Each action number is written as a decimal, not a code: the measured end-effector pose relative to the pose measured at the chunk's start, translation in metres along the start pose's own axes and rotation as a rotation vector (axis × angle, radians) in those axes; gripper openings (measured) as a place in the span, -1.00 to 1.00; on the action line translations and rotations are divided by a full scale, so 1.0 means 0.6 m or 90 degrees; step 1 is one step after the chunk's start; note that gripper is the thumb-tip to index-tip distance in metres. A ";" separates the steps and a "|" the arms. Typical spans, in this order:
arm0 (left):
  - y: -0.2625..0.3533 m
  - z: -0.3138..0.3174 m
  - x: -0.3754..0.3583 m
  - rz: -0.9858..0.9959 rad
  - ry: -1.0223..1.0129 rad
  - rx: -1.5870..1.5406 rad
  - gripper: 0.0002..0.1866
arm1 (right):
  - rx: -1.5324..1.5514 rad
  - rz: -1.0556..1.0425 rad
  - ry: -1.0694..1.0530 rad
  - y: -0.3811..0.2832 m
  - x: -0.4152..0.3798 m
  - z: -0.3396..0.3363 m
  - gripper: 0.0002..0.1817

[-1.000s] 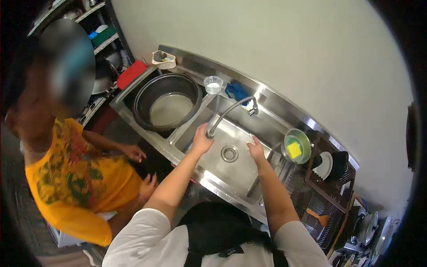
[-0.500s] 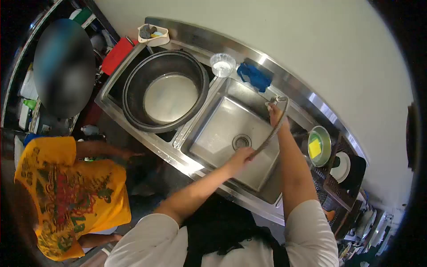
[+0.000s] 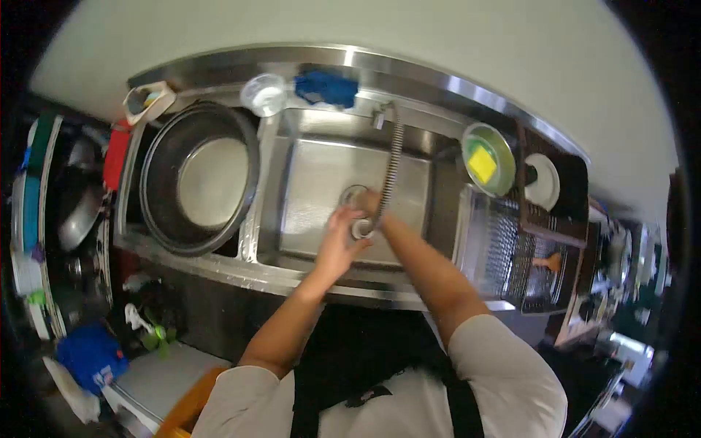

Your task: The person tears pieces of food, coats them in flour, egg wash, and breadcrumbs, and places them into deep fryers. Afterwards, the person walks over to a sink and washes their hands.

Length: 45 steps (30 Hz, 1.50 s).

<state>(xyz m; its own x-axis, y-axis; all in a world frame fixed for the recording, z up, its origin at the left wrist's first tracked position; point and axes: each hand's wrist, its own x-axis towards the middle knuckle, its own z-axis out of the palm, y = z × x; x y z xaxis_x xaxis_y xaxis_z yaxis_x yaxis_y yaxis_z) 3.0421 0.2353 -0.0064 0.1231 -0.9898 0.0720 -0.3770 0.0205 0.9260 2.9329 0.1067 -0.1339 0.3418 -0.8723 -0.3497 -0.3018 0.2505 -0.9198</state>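
A ribbed metal faucet hose hangs from the faucet into the right-hand sink basin. My left hand curls around the hose's lower end, thumb towards me and fingers on the far side. Close beside it, my right hand is partly behind the hose and smeared by motion, so its fingers cannot be made out. Below both hands is the drain, partly covered by them.
A big dark pot fills the left basin. Along the back ledge are a clear plastic bowl and a blue cloth. On the right, a metal bowl holds a yellow sponge, near a wire rack.
My right hand has left the faucet and come down beside my left hand at the hose end. The view has turned, and the person in the orange shirt is now mostly out of it.
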 end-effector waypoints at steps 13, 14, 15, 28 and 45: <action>-0.150 0.056 -0.033 -0.579 0.114 -0.833 -0.62 | 0.531 0.057 0.096 0.053 -0.120 0.158 -0.86; -0.182 0.063 -0.024 -0.549 0.057 -0.915 -0.65 | 0.476 0.019 0.123 0.054 -0.115 0.163 -0.87; -0.241 0.072 -0.023 -0.515 0.002 -0.998 -0.67 | 0.420 -0.017 0.153 0.059 -0.108 0.170 -0.88; -0.303 0.098 0.035 -0.593 -0.031 -0.867 -0.69 | 0.231 -0.022 0.019 0.029 -0.133 0.136 -0.54; -0.410 0.047 0.032 -0.560 -0.154 -0.627 -0.64 | 0.426 0.297 0.283 0.020 -0.122 0.185 -0.70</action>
<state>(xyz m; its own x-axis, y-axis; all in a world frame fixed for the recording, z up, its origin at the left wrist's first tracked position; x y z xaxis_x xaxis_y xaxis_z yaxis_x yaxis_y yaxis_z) 3.1111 0.2075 -0.2435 -0.2211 -0.7240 -0.6535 0.5686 -0.6400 0.5168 3.0033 0.2201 -0.1390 -0.0993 -0.6689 -0.7367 0.3005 0.6856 -0.6631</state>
